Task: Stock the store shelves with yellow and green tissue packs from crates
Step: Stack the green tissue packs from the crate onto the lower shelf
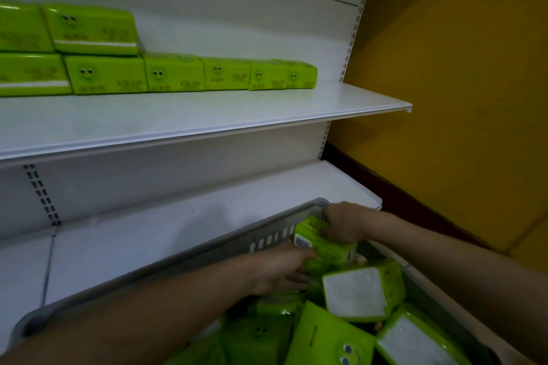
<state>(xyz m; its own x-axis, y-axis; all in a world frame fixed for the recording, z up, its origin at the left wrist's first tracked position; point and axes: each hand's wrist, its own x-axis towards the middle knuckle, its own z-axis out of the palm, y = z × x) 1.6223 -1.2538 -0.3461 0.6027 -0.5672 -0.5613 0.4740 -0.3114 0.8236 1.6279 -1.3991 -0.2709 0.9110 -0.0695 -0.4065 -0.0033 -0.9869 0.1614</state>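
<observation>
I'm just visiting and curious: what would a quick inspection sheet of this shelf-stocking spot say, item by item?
Surface: white upper shelf partly stocked; white lower shelf behind the crate.
Job's things: green tissue packs in a row on the upper shelf, stacked two high at the left; grey crate holding loose green packs; no yellow packs seen.
Clutter: nothing seen.
Hands: left hand and right hand both grip one green pack at the crate's far end, fingers curled round it.
Cables: nothing seen.
Surroundings: white slotted back panel; yellow wall to the right with a dark base strip.
</observation>
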